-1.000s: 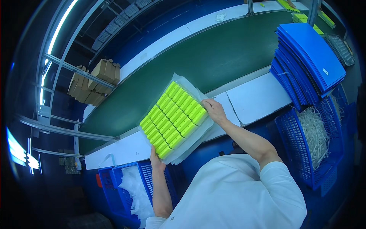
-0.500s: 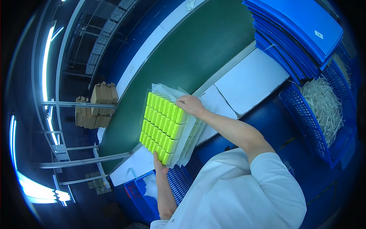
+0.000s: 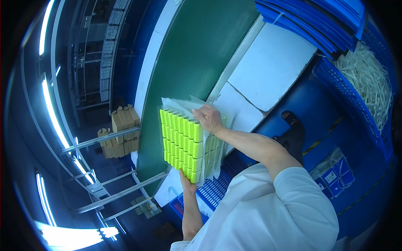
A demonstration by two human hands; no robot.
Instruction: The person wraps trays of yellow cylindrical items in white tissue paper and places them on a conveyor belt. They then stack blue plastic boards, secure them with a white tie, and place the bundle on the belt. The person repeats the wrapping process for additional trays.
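Note:
Between my hands, a tilted stack of bright yellow-green rectangular pieces (image 3: 180, 144) stands in tight rows over the near edge of the green worktop. Thin translucent white sheets (image 3: 208, 161) lie against its right side and stick out past its top. More yellow-green shows faintly through them. My left hand (image 3: 188, 183) grips the stack's lower corner from below, thumb against the front pieces. At the upper right corner, my right hand (image 3: 208, 118) is closed over the top edge and the sheets. Its fingertips are partly hidden.
A green conveyor-like surface (image 3: 201, 50) runs beside white panels (image 3: 272, 62). Blue sheets (image 3: 314, 21) are piled at the upper right, near a blue basket (image 3: 356, 96) of shredded white strips (image 3: 368, 79). Brown cartons (image 3: 123, 125) and metal rails (image 3: 121, 192) stand left. Another blue basket (image 3: 215, 190) sits below.
My view has turned, shifting the surroundings. The stack has swung more upright and shows more of its sheeted side. Both hands keep hold of it. A foot now shows on the floor.

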